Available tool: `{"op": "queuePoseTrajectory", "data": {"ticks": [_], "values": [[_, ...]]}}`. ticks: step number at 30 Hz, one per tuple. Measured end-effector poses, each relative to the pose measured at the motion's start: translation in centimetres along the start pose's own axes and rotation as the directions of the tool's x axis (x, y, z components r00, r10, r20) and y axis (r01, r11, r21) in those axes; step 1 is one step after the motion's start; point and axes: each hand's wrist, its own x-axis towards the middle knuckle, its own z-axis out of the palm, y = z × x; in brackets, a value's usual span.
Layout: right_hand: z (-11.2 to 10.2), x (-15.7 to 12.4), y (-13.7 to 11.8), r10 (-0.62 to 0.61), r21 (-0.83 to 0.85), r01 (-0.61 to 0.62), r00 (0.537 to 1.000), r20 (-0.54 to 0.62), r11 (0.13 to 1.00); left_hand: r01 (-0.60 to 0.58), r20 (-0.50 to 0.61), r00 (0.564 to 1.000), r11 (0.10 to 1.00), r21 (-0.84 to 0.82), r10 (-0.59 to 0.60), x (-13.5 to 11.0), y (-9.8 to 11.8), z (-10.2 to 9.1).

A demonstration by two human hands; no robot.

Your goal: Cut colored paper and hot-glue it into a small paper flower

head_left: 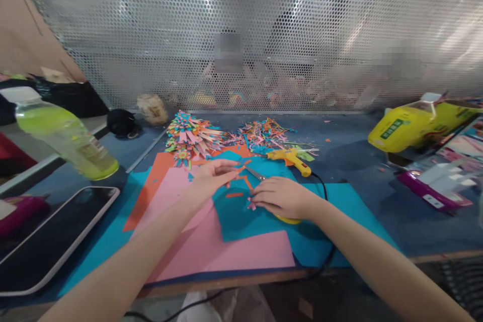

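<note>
My left hand (214,173) pinches a thin orange paper strip (241,167) above the blue paper sheet (241,214). My right hand (281,197) is closed around scissors (256,175), whose blades point toward the strip. The yellow scissor handle (289,220) peeks out under that hand. A small pink and orange scrap (251,205) lies by my right fingers. Short orange offcuts (234,194) rest on the blue sheet between the hands.
Pink sheets (226,251) and an orange sheet (154,181) lie overlapped near the table edge. A yellow glue gun (292,157) and a pile of folded paper pieces (194,138) sit behind. A green bottle (64,133), a tablet (49,239) left; yellow box (407,126) right.
</note>
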Motion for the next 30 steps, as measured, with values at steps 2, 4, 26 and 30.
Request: {"op": "queuePoseTrajectory", "data": {"ticks": [2, 4, 26, 30], "values": [[0.2, 0.0, 0.2, -0.01, -0.046, 0.01, 1.0, -0.012, 0.999, 0.003, -0.011, 1.0, 1.0, -0.015, -0.003, -0.1, 0.2, 0.1], [0.2, 0.1, 0.3, 0.036, -0.034, -0.037, 0.999, -0.034, 0.999, -0.018, -0.007, 1.0, 1.0, -0.02, 0.018, -0.3, 0.4, 0.3], [1.1, 1.0, 0.0, 0.563, 0.939, -0.324, 0.757, 0.332, -0.118, -0.169, 0.28, 0.949, 0.984, 0.057, 0.147, -1.7, 0.2, 1.1], [1.1, 1.0, -0.1, 0.526, 0.943, -0.309, 0.786, 0.326, -0.123, -0.181, 0.281, 0.949, 0.977, 0.11, 0.144, -1.7, 0.3, 1.3]]}}
